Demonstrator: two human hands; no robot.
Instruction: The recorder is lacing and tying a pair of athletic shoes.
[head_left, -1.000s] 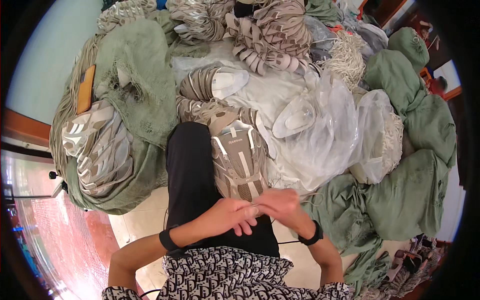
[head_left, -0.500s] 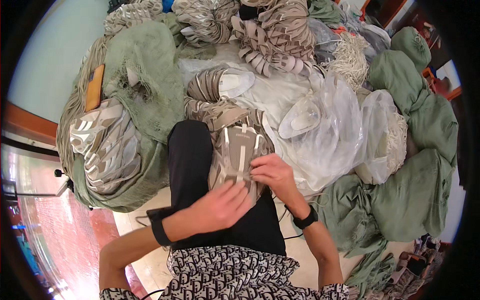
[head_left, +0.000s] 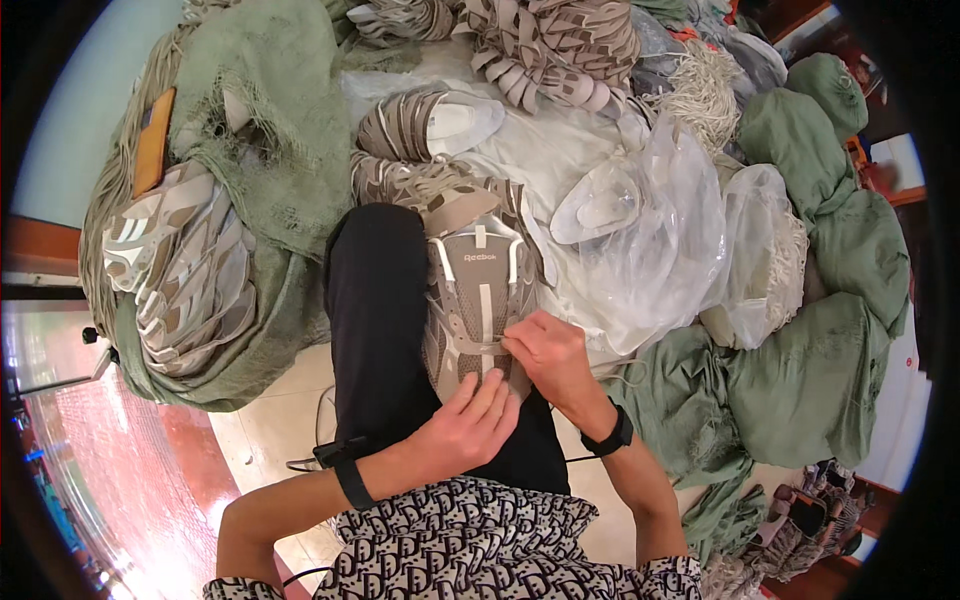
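Observation:
A taupe and beige shoe upper [head_left: 466,300] lies across my lap, with a mesh tongue and a pale strip down its middle. Near its lower eyelets, a light shoelace [head_left: 481,348] crosses the tongue toward my right hand [head_left: 549,360]. My right hand's fingertips are pinched on that lace at the upper's right edge. Lower down, my left hand [head_left: 466,425] bends its fingers over the toe end and grips it; its thumb is hidden. Beyond the upper's top end are more striped uppers [head_left: 400,182] and a stack with a white insole-shaped piece [head_left: 465,123].
Bundled uppers [head_left: 190,275], a green net sack [head_left: 270,120] and an orange phone-like object [head_left: 153,145] are at left. Clear plastic bags [head_left: 650,235], one holding pale laces [head_left: 785,275], lie to the right. Green sacks [head_left: 815,385] line the right side.
The view has shifted slightly, and the upper appears larger. My left hand has slid down and right onto the toe end. My right hand remains at the right edge, pinching the lace.

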